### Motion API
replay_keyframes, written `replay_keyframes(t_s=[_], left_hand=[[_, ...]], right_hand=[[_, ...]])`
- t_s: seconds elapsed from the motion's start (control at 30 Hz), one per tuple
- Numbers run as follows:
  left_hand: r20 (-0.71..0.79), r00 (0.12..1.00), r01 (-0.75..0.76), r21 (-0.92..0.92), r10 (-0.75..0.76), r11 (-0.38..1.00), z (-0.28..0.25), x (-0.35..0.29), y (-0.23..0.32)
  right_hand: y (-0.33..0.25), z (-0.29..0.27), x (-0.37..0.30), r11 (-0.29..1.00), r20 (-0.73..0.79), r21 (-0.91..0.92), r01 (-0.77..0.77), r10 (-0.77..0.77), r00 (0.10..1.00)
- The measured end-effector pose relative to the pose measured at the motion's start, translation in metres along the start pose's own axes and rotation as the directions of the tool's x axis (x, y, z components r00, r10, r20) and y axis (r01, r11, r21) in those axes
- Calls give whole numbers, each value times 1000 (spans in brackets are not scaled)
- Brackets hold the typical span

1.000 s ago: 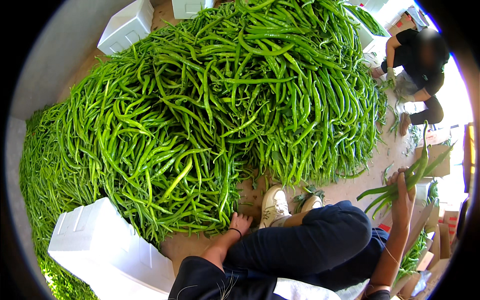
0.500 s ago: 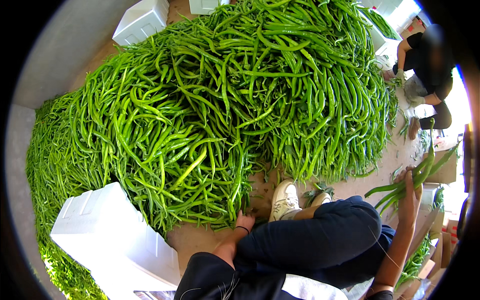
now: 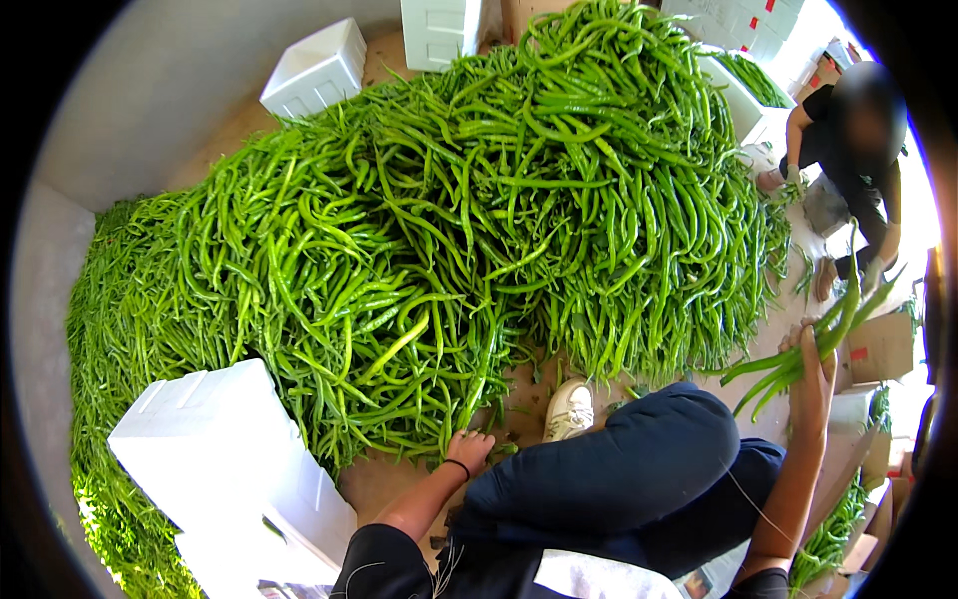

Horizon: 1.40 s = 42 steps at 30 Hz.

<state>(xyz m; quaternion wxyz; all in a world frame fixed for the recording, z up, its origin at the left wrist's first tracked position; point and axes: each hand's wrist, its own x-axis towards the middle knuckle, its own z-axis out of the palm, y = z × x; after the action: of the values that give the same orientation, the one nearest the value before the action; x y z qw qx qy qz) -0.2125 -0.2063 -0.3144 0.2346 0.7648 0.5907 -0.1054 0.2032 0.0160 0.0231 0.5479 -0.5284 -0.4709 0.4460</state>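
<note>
A great pile of long green chili peppers (image 3: 429,240) fills the middle of the head view. At its near edge, my left hand (image 3: 469,451), with a dark band at the wrist, has its fingers curled against the lowest peppers. What those fingers hold, if anything, is hidden. Off to the right, my right hand (image 3: 817,371) is raised beside my knee and closed round a bunch of green chili peppers (image 3: 778,377). Their ends stick out on both sides of the fist.
A white foam box (image 3: 200,429) stands at the near left; others (image 3: 317,70) stand behind the pile. At right are a crate of peppers (image 3: 743,85), cardboard boxes (image 3: 880,347) and peppers in a carton (image 3: 833,529). A gloved co-worker (image 3: 848,150) bends at the far right.
The view has shifted, showing more of the far boxes. My left hand has moved slightly left along the pile's edge. My right hand still grips its bunch. The co-worker's arm has reached lower.
</note>
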Motion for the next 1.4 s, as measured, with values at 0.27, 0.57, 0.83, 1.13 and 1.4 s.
replay_keyframes(t_s=[0.27,0.57,0.83,1.13,1.4], left_hand=[[-194,980,49,88,-31,995,4,0,-10],[-123,978,122,-312,-167,942,48,-8,-52],[15,995,97,-352,-98,931,-7,-18,-4],[20,999,32,-480,-26,877,-36,-24,6],[-159,976,43,-534,-150,844,-122,-61,-43]], right_hand=[[2,2,10,980,59,45,196,-198,978],[-6,-2,-20,952,170,202,231,-266,949],[-20,-14,-46,959,112,134,250,-265,958],[-7,-5,-36,960,65,179,215,-229,971],[9,7,-26,915,-2,373,152,-163,987]])
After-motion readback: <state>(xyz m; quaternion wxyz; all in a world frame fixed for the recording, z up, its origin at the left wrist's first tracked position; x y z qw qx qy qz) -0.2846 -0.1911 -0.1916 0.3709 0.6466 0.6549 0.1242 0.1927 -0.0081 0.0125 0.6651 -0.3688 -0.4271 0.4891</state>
